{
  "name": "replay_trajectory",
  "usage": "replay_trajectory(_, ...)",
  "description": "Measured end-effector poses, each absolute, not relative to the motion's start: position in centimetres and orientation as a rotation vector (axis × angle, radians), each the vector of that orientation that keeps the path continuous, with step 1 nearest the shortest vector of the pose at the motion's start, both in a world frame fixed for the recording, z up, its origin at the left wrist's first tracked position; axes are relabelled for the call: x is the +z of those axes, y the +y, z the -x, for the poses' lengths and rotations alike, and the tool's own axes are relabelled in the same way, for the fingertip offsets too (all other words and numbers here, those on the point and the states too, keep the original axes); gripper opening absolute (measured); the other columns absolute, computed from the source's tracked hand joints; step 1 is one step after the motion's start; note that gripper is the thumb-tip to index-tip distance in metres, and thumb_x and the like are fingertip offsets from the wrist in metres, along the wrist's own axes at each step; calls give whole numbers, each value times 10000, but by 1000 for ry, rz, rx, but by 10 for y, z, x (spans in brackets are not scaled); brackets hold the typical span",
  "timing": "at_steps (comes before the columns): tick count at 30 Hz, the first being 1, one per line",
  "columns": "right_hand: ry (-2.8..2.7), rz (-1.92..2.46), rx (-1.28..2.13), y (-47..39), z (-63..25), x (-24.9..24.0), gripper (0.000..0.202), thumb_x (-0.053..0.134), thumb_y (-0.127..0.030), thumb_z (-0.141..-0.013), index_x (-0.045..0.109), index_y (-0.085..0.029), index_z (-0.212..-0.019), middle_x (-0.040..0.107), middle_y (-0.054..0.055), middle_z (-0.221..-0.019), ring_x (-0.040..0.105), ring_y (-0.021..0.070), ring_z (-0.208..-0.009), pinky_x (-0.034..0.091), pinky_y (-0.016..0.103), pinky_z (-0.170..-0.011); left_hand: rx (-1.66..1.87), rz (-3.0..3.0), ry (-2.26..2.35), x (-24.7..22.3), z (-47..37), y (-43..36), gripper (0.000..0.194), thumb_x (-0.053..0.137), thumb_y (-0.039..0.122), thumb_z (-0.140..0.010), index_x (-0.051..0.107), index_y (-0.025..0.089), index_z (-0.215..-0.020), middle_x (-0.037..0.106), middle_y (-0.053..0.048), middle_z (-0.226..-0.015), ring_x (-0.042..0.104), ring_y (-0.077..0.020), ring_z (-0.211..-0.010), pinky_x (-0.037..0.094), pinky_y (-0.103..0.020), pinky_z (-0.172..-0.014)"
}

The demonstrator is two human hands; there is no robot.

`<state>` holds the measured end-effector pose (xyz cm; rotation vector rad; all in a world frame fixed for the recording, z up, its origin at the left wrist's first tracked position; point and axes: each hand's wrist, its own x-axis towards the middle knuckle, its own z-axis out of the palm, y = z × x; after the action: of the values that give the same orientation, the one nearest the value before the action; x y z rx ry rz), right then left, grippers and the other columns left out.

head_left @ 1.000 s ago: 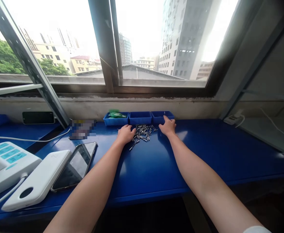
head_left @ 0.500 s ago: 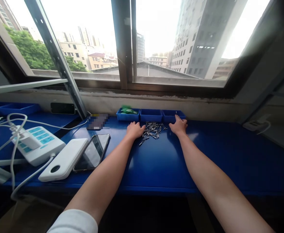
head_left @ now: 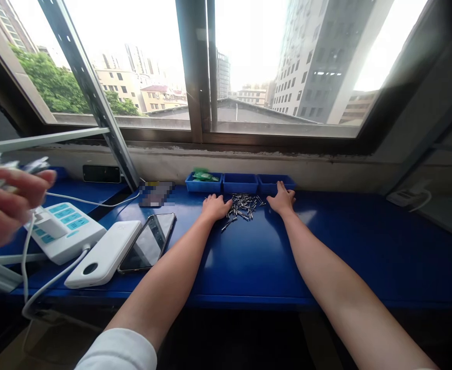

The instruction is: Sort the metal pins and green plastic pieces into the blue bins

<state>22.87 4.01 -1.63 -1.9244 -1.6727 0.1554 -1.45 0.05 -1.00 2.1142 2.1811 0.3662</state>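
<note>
A pile of small, thin metal pins (head_left: 244, 205) lies on the blue table, between my two hands. My left hand (head_left: 215, 207) rests at the pile's left edge with its fingers spread on the tabletop and its thumb beside the pins. To the right of the pile, my right hand (head_left: 283, 199) reaches to the front wall of the right blue bin (head_left: 292, 184), thumb and fingers apart and nothing visible in them. Left of that bin stand a middle blue bin (head_left: 241, 186) and a left blue bin (head_left: 192, 186) with green packets (head_left: 204, 176) in it.
Another person's hand (head_left: 5, 205), blurred, holds shiny things at the far left. Below it are a power strip (head_left: 67, 226) with cables, a white power bank (head_left: 104, 252) and a phone (head_left: 148, 241). A metal post (head_left: 106, 103) rises before the window.
Another person's hand has come into view at the left with shiny things in it. A small bright piece by my right fingertips no longer shows. My left hand has hardly moved.
</note>
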Motion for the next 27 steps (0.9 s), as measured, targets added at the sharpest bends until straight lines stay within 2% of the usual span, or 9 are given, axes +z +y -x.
replay_trajectory(8, -1651, 1928, 163, 39, -225, -14, 830, 550, -370, -744, 247, -217, -1502, 146, 43, -1600, 326, 337, -1258, 346, 475, -1018, 322, -2111, 2199, -8, 16, 1, 716, 269, 614, -875, 547, 124, -1317, 445, -206, -1437, 375, -348, -1351, 301, -451, -1093)
replay_trajectory(17, -1621, 1897, 49, 34, -217, -15, 779, 556, -327, -757, 293, -187, -1478, 154, 134, -1580, 304, 363, -1303, 355, 506, -1010, 293, -2116, 2212, -10, 19, 6, 744, 265, 620, -871, 519, 113, -1354, 413, -209, -1462, 353, -364, -1366, 290, -473, -1101)
replay_trajectory(20, -1655, 1818, -18, 28, -208, -13, 723, 538, -298, -773, 344, -152, -1454, 189, 162, -1564, 303, 371, -1307, 339, 510, -1025, 286, -2125, 2207, -10, 19, 6, 741, 276, 621, -869, 527, 113, -1347, 417, -208, -1461, 357, -365, -1365, 286, -472, -1106)
replay_trajectory(25, -1792, 1617, -50, 19, -196, -11, 597, 531, -269, -795, 459, -166, -1379, 263, 136, -1544, 303, 345, -1314, 337, 490, -1043, 270, -2091, 2211, -12, 21, 9, 794, 260, 642, -866, 475, 86, -1390, 363, -216, -1493, 303, -366, -1395, 267, -471, -1116)
replay_trajectory(27, -1845, 1527, -5, 18, -193, -11, 521, 529, -280, -812, 526, -162, -1320, 389, 133, -1471, 342, 318, -1288, 346, 457, -1046, 265, -2114, 2193, -13, 20, 9, 784, 252, 634, -872, 466, 91, -1397, 371, -200, -1494, 299, -349, -1402, 262, -454, -1123)
